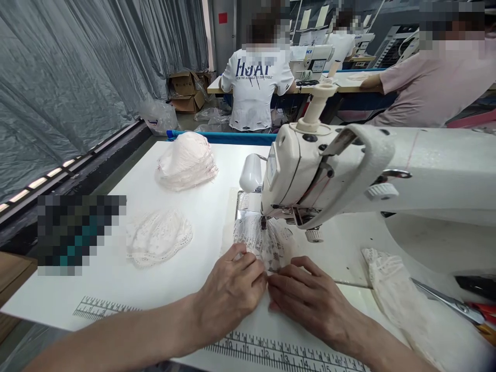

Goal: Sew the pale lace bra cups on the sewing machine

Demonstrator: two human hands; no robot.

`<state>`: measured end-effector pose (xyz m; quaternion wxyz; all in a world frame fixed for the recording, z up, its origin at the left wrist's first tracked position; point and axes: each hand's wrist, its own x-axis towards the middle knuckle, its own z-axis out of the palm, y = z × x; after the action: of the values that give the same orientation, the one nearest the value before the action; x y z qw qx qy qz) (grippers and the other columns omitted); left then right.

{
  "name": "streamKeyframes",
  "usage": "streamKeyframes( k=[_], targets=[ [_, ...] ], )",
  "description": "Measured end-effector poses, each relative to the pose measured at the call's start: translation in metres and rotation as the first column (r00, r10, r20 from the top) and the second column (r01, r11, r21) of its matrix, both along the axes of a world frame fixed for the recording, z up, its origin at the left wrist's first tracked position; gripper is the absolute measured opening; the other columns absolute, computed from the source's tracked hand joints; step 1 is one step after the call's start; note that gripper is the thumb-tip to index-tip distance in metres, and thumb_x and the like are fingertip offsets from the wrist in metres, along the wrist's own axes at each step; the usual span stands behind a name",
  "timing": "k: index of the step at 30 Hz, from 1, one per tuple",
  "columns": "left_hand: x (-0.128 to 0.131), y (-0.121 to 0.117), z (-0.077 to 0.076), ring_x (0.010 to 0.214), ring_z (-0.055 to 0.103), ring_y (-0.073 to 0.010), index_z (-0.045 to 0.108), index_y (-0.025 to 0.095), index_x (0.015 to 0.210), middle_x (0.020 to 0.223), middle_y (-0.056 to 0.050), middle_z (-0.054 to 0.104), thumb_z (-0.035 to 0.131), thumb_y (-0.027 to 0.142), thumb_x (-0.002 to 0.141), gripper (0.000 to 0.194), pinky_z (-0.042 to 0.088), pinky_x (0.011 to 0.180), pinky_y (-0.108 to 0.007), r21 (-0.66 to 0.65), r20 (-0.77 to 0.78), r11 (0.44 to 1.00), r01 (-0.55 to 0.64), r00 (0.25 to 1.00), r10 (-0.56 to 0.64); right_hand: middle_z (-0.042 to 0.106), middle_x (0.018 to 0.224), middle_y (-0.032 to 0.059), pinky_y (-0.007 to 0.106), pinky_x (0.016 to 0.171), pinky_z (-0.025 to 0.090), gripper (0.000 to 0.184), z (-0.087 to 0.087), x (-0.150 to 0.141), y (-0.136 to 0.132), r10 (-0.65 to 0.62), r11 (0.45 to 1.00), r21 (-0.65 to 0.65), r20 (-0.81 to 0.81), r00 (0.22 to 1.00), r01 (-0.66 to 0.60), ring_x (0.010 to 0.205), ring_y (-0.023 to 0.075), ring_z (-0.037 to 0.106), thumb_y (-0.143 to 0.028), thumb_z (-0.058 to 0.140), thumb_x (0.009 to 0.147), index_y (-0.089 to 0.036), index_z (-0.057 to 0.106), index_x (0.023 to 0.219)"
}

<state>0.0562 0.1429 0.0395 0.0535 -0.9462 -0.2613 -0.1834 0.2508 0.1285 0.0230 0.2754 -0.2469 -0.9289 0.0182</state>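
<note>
A piece of white lace (267, 248) lies under the needle and presser foot of a white sewing machine (287, 170). My left hand (236, 281) is closed at the lace's near left edge, fingers curled and pinching it. Close beside it, my right hand (306, 297) grips the near right edge, its fingers bent and fingertips partly hidden. The two hands almost touch in front of the needle. To the left, a flat lace piece (158, 237) rests on the white table (116, 281). Behind it is a stack of white cup-shaped pieces (188, 161).
More white lace (403, 299) lies to the right, beside scissors (449, 299). A printed ruler (284, 354) runs along the table's front. Beyond the table sit a person in a white shirt (256, 88) and others at machines. Cardboard boxes (186, 90) stand by the curtain (101, 57).
</note>
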Motion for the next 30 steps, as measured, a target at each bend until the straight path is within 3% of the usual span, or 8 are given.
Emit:
streamKeyframes(
  k=[4, 8, 13, 20, 24, 30],
  targets=[
    [0.001, -0.001, 0.001, 0.07, 0.054, -0.0118, 0.058, 0.012, 0.078, 0.07, 0.0, 0.055, 0.051, 0.003, 0.083, 0.012, 0.042, 0.078, -0.031, -0.008, 0.0, 1.0, -0.009, 1.0, 0.009, 0.064, 0.077, 0.0079, 0.036, 0.071, 0.041, 0.044, 0.002, 0.0, 0.004, -0.038, 0.999, -0.006, -0.047, 0.998, 0.038, 0.076, 0.0182, 0.057, -0.047, 0.033, 0.093, -0.013, 0.06, 0.086],
    [0.003, 0.006, -0.002, 0.072, 0.055, -0.0122, 0.058, 0.013, 0.082, 0.073, 0.0, 0.056, 0.051, 0.007, 0.085, 0.01, 0.04, 0.082, -0.032, -0.013, 0.003, 0.999, -0.045, 0.999, 0.045, 0.066, 0.088, 0.011, 0.037, 0.073, 0.04, 0.057, 0.001, 0.001, 0.015, -0.182, 0.983, -0.01, -0.043, 0.982, 0.181, 0.079, 0.0206, 0.057, -0.053, 0.021, 0.093, -0.013, 0.062, 0.091],
    [0.003, 0.03, -0.004, 0.076, 0.057, -0.0133, 0.057, 0.016, 0.09, 0.081, 0.0, 0.059, 0.049, 0.013, 0.087, 0.009, 0.038, 0.084, -0.034, 0.009, -0.001, 0.998, -0.056, 0.998, 0.056, 0.067, 0.101, 0.0128, 0.039, 0.076, 0.039, 0.056, -0.007, 0.004, 0.03, -0.365, 0.931, 0.055, 0.052, 0.93, 0.362, 0.079, 0.0216, 0.058, -0.052, 0.022, 0.094, -0.014, 0.061, 0.107],
    [0.006, 0.055, -0.01, 0.08, 0.058, -0.0136, 0.056, 0.018, 0.099, 0.086, -0.001, 0.061, 0.046, 0.012, 0.088, 0.016, 0.034, 0.087, -0.036, 0.036, 0.033, 0.997, -0.068, 0.997, 0.067, 0.07, 0.085, 0.0117, 0.044, 0.082, 0.035, 0.056, -0.011, 0.008, 0.04, -0.472, 0.879, 0.138, 0.117, 0.874, 0.457, 0.077, 0.0234, 0.058, -0.049, 0.018, 0.096, -0.015, 0.06, 0.113],
    [0.006, 0.058, -0.014, 0.081, 0.058, -0.0135, 0.056, 0.016, 0.099, 0.089, -0.003, 0.062, 0.045, 0.012, 0.088, 0.016, 0.033, 0.09, -0.037, 0.094, 0.063, 0.994, -0.061, 0.997, 0.055, 0.069, 0.079, 0.0103, 0.045, 0.085, 0.032, 0.056, -0.013, 0.009, 0.041, -0.486, 0.873, 0.112, 0.119, 0.866, 0.474, 0.08, 0.0238, 0.058, -0.05, 0.018, 0.095, -0.017, 0.059, 0.113],
    [0.004, 0.053, -0.012, 0.077, 0.056, -0.013, 0.056, 0.013, 0.096, 0.082, -0.002, 0.06, 0.041, 0.007, 0.088, 0.018, 0.035, 0.091, -0.037, 0.132, 0.043, 0.989, -0.062, 0.997, 0.056, 0.066, 0.107, 0.0119, 0.046, 0.088, 0.029, 0.045, -0.007, 0.008, 0.034, -0.405, 0.914, 0.096, 0.11, 0.908, 0.395, 0.087, 0.0233, 0.058, -0.044, 0.026, 0.096, -0.017, 0.055, 0.117]
  ],
)
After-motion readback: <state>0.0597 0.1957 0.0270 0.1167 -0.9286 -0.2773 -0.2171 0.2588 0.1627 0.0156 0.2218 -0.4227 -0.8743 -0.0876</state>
